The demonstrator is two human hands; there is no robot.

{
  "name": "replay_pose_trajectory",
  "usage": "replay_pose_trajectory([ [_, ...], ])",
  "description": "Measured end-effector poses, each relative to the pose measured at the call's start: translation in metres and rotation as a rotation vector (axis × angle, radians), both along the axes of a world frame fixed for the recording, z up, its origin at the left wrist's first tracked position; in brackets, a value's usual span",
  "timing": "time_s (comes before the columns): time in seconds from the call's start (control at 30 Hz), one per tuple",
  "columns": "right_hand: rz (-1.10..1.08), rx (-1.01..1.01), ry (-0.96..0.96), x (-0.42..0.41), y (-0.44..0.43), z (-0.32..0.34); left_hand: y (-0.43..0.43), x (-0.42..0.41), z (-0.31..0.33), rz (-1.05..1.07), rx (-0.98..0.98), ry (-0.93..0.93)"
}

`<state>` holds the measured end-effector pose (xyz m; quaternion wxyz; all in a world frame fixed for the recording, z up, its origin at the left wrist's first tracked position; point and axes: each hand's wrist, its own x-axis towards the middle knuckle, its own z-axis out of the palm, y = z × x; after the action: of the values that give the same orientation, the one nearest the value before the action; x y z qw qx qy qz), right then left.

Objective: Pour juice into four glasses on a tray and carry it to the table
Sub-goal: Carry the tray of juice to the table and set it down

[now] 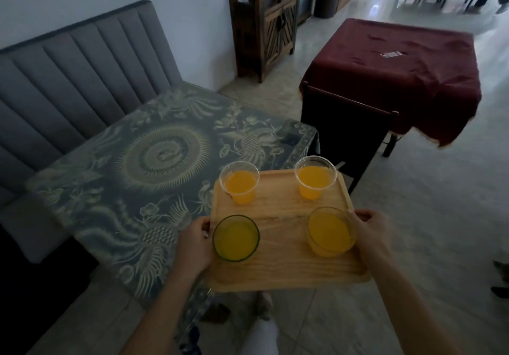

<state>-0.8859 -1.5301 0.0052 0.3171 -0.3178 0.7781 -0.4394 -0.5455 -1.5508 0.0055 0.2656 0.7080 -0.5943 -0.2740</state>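
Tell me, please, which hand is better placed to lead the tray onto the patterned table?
Probably the left hand: it grips the tray edge nearest the table, while the right hand is over open floor.

Four glasses [278, 206] stand at the tray's [283, 269] corners, apparently above the table's [124, 178] right edge.

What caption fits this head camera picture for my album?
Two hands, left and right, carry a wooden tray of four juice glasses beside a patterned table.
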Motion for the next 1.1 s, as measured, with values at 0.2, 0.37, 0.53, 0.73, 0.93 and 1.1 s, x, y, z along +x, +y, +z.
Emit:
replay_pose_trajectory([
  [0.2, 0.057, 0.029, 0.028, -0.008, -0.081, -0.015, -0.062, -0.001, -0.020, 0.099, 0.035, 0.000],
  [0.37, 0.122, 0.027, 0.065, -0.001, -0.156, -0.023, -0.118, 0.005, -0.036, 0.161, 0.009, 0.031],
  [0.53, 0.207, 0.014, 0.104, 0.009, -0.229, -0.028, -0.164, 0.010, -0.047, 0.246, 0.028, 0.091],
  [0.73, 0.335, 0.015, 0.120, 0.036, -0.306, -0.044, -0.198, 0.025, -0.054, 0.391, 0.054, 0.120],
  [0.93, 0.470, 0.022, 0.167, 0.067, -0.365, -0.064, -0.206, 0.044, -0.072, 0.501, 0.052, 0.139],
  [1.1, 0.641, 0.036, 0.169, 0.094, -0.409, -0.083, -0.206, 0.043, -0.083, 0.647, 0.068, 0.098],
])
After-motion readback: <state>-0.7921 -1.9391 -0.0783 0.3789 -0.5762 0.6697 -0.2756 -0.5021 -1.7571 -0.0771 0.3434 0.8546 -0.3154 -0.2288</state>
